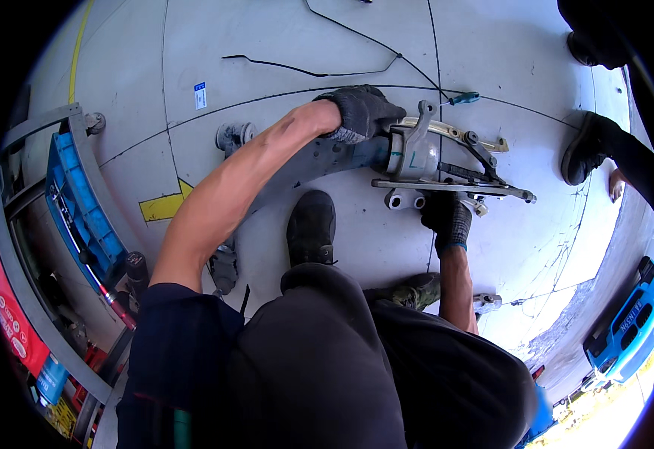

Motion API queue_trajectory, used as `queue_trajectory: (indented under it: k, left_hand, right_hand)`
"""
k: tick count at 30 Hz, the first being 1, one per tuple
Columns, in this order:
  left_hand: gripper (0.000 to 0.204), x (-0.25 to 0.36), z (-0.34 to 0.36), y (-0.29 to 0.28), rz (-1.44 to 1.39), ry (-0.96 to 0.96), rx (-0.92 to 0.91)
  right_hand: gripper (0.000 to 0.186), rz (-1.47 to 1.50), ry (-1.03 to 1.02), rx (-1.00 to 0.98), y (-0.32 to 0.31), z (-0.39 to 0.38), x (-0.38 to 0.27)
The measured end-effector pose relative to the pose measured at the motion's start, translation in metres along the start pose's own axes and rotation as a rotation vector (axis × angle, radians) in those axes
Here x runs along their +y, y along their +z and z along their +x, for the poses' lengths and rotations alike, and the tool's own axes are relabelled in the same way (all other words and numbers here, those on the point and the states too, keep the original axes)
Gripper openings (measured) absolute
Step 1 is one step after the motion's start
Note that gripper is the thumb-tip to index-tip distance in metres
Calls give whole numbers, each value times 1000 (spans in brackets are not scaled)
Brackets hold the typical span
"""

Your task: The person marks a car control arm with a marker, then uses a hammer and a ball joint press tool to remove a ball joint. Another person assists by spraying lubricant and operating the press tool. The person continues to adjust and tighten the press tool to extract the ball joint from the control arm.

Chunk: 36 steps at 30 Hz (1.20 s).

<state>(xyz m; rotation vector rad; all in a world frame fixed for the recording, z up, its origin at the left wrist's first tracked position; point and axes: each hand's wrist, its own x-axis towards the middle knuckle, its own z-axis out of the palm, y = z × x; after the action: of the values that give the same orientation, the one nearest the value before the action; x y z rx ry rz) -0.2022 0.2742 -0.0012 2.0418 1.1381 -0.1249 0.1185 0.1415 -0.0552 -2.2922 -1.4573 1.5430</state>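
While the gloved left hand (360, 114) bends over the far side of a grey metal assembly (415, 153), the gloved right hand (446, 218) sits at its near bar; I can't tell whether either closes on it. Teal handwriting marks the metal, and a red panel (16, 322) bears white print. Beyond the person's boot (312, 228), the assembly lies lengthwise left to right, its spread bars pointing right.

Right hand (445, 215) — fingertips hidden behind metal assembly (413, 156); co-worker's leg (633, 153) — cut off.
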Motion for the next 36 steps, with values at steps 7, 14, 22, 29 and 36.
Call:
queue_trajectory:
  k: [7,14,22,29,36]
  left_hand:
    - [116,14,4,-9,138,174,-60]
    - [133,42,-31,16,316,-67,-10]
    - [124,34,-27,20,298,-6,36]
    - [113,35,-34,24,298,-53,89]
    - [120,25,-35,34,193,1,225]
  right_hand:
    - [26,1021,205,24,-7,75,84]
    - [25,-518,-500,290,-49,-64,-69]
    - [27,-1011,-1143,183,-47,-57,-148]
    - [18,-728,-1164,328,-54,-54,-164]
    - [15,-754,-1171,251,-59,-54,-168]
